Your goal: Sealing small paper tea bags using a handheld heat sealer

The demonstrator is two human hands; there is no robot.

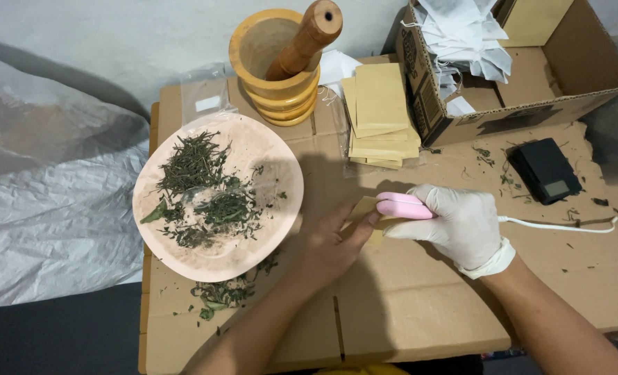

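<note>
Two hands meet at the middle of the cardboard sheet [406, 305], with bare cardboard between them and its near edge. Left hand [333, 239], ungloved, pinches a small tan packet [364, 208] flat. Right hand [461, 222], in a white glove, is closed around a pink corded sealer [402, 205] clamped over the packet's right edge. Left of them, a pink plate [281, 167] carries dried herbs [201, 184]. Farther back: stacked tan packets [382, 114], a wooden mortar [277, 66] with pestle [305, 38], and an open carton [565, 83].
</note>
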